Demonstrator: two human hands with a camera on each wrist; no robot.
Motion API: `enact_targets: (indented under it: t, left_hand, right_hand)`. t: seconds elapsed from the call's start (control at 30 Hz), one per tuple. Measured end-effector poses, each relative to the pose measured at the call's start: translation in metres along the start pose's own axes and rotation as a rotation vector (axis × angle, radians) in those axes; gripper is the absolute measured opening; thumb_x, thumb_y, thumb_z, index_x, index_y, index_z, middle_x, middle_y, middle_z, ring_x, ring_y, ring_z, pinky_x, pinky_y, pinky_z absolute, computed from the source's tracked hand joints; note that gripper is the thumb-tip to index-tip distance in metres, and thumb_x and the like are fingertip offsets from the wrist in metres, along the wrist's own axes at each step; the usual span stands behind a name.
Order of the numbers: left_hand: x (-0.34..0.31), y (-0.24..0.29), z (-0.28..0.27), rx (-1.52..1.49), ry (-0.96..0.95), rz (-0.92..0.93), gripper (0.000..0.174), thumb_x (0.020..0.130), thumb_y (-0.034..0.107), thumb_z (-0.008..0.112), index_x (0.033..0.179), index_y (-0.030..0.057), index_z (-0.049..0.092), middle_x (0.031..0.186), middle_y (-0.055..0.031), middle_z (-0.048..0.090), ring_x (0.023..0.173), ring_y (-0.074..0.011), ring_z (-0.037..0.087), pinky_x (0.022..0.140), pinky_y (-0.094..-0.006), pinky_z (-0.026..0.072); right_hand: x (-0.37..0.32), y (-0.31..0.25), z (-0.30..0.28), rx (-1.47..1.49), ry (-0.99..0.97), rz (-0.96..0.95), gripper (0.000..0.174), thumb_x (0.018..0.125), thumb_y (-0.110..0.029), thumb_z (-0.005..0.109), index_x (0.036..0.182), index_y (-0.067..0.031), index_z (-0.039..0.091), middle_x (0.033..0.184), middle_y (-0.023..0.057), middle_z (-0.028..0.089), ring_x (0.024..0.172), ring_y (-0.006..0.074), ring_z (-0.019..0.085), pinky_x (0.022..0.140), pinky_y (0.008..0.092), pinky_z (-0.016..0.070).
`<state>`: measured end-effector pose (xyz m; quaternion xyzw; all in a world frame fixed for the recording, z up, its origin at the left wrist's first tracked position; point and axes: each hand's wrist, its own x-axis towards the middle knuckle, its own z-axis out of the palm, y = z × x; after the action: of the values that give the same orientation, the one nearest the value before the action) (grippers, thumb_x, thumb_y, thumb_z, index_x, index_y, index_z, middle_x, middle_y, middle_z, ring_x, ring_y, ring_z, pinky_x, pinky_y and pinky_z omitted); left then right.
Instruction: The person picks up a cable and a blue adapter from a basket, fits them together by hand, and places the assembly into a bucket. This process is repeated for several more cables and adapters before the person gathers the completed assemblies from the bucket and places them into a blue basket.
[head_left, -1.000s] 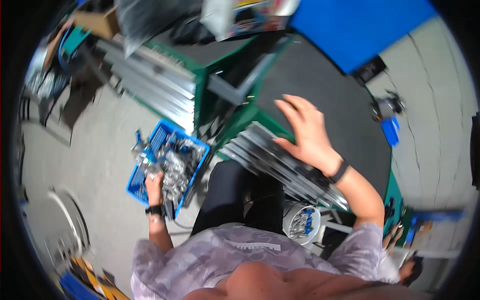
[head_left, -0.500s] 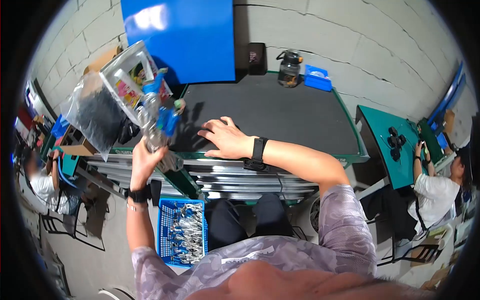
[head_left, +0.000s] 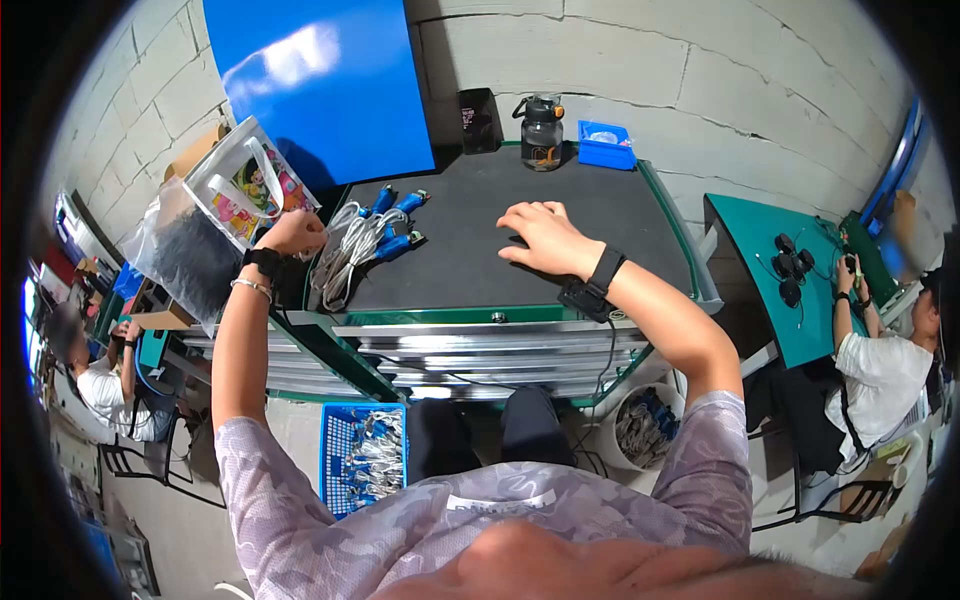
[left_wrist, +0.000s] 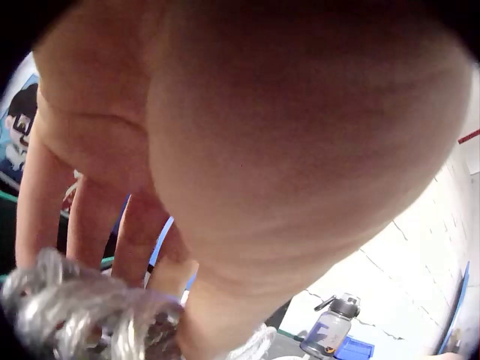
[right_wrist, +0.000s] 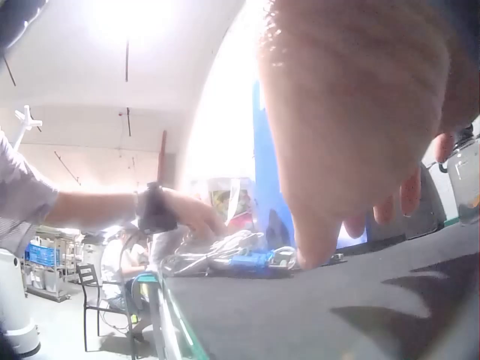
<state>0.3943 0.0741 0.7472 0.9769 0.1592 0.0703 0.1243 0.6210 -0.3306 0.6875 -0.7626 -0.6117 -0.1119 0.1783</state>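
Observation:
Several light grey cables (head_left: 352, 250) with blue plugs (head_left: 402, 244) lie on the left of the dark tabletop (head_left: 465, 270). My left hand (head_left: 295, 234) is at the coiled left end of the cables, palm down. In the left wrist view a shiny twisted cable bundle (left_wrist: 82, 315) sits between its curled fingers and thumb, hiding the fingertips. My right hand (head_left: 550, 238) hovers low over the middle of the tabletop, fingers relaxed and holding nothing. Its shadow falls on the dark mat in the right wrist view.
A bottle (head_left: 542, 140), a small blue bin (head_left: 606, 155) and a black box (head_left: 480, 122) stand along the back. A printed bag (head_left: 225, 185) and a clear plastic bag (head_left: 180, 245) crowd the left. Below are a blue basket (head_left: 328, 470) of cables and a bucket (head_left: 612, 440). Other people sit either side.
My left hand has lifted cables from the blue basket, carried them up, and set them down on the tabletop's left. My right hand has moved rightward over the table since half a second ago.

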Motion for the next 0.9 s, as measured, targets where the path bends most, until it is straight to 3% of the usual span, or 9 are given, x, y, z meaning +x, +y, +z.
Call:
enact_targets:
  t: [0.1,0.23,0.33,0.43,0.5,0.57,0.63,0.77,0.9]
  left_hand:
    - [0.013,0.015,-0.009,-0.137,0.240,-0.105,0.024,0.089,0.023,0.063,0.092,-0.0011,0.068,0.073,-0.0100,0.069,0.067,-0.0161,0.068,0.061,-0.0298,0.0531]
    - [0.026,0.086,-0.018,-0.839,0.333,-0.057,0.024,0.096,0.025,0.058,0.104,0.0017,0.062,0.078,-0.0011,0.059,0.072,-0.0113,0.063,0.064,-0.0247,0.0521]
    - [0.042,0.142,-0.004,-0.654,0.267,0.078,0.022,0.092,0.023,0.065,0.099,0.0022,0.063,0.076,0.0000,0.059,0.069,-0.0098,0.059,0.060,-0.0267,0.0480]
    - [0.056,0.188,0.042,-0.484,0.384,0.327,0.022,0.089,0.021,0.068,0.093,0.0004,0.065,0.077,-0.0029,0.061,0.068,-0.0111,0.058,0.060,-0.0290,0.0476]
    - [0.067,0.199,0.066,-0.343,0.367,0.538,0.018,0.087,0.020,0.070,0.095,0.0037,0.066,0.077,-0.0001,0.060,0.070,-0.0069,0.052,0.062,-0.0237,0.0428]
    - [0.076,0.206,0.073,-0.741,-0.125,0.260,0.024,0.094,0.028,0.064,0.102,0.0054,0.065,0.092,0.0020,0.063,0.079,-0.0079,0.056,0.072,-0.0245,0.0460]
    - [0.092,0.201,0.085,-0.944,-0.069,0.327,0.027,0.098,0.031,0.058,0.106,0.0065,0.064,0.096,0.0020,0.063,0.086,-0.0074,0.058,0.077,-0.0239,0.0467]
    - [0.116,0.179,0.107,-1.403,0.002,0.145,0.038,0.100,0.041,0.051,0.111,0.0069,0.063,0.097,0.0004,0.065,0.092,-0.0108,0.061,0.086,-0.0286,0.0467]
    - [0.114,0.179,0.115,-1.494,-0.020,0.002,0.045,0.100,0.045,0.048,0.114,0.0051,0.063,0.102,-0.0026,0.067,0.096,-0.0125,0.062,0.087,-0.0303,0.0464]
  right_hand:
    - [0.011,0.006,-0.007,0.047,0.042,-0.018,0.043,0.088,-0.037,0.066,0.120,-0.0086,0.062,0.120,0.0111,0.059,0.116,0.0288,0.053,0.105,0.0446,0.0333]
    - [0.042,0.011,-0.013,0.412,0.009,0.007,0.049,0.091,-0.044,0.062,0.121,-0.0047,0.061,0.121,0.0143,0.060,0.106,0.0257,0.062,0.092,0.0395,0.0468]
    - [0.062,0.021,-0.003,1.157,-0.089,0.187,0.058,0.100,-0.050,0.047,0.137,-0.0056,0.047,0.124,0.0109,0.059,0.106,0.0172,0.060,0.089,0.0307,0.0473]
    - [0.071,0.027,0.010,1.550,0.061,0.266,0.060,0.098,-0.053,0.049,0.134,-0.0053,0.048,0.123,0.0105,0.061,0.107,0.0174,0.061,0.089,0.0297,0.0466]
    - [0.077,0.046,0.038,1.681,0.227,0.323,0.037,0.098,-0.047,0.054,0.112,-0.0133,0.053,0.109,0.0036,0.065,0.105,0.0130,0.061,0.089,0.0317,0.0481]
    - [0.073,0.054,0.039,1.651,0.273,0.279,0.027,0.099,-0.038,0.055,0.106,-0.0124,0.052,0.103,0.0042,0.066,0.097,0.0126,0.064,0.086,0.0318,0.0506]
    - [0.069,0.053,0.032,1.681,0.310,0.273,0.024,0.099,-0.034,0.056,0.106,-0.0114,0.052,0.101,0.0054,0.066,0.092,0.0145,0.066,0.083,0.0316,0.0524]
    - [0.066,0.056,0.023,1.782,0.257,0.237,0.027,0.098,-0.034,0.059,0.111,-0.0100,0.056,0.096,0.0052,0.066,0.087,0.0144,0.066,0.079,0.0299,0.0527]
    - [0.068,0.063,0.028,1.947,0.077,0.176,0.031,0.099,-0.036,0.055,0.113,-0.0084,0.058,0.094,0.0055,0.067,0.082,0.0131,0.065,0.074,0.0264,0.0520]
